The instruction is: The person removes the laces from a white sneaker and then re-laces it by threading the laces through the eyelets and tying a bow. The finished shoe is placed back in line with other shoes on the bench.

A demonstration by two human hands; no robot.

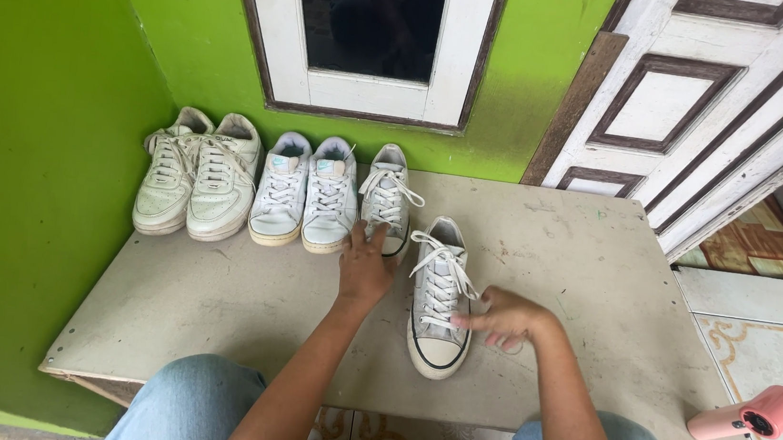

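Observation:
A white low-top sneaker with a black sole stripe and loose white laces stands on the grey board, toe toward me. My right hand touches its right side near the laces, fingers curled, holding nothing. My left hand lies flat on the board, fingertips at the toe of its matching sneaker, which stands in the row by the wall.
Two more pairs of white sneakers line the back: a bulky pair at left, a slimmer pair beside it. A pink handheld device rests at the board's right front corner. Green walls, a white door right. My knees are below.

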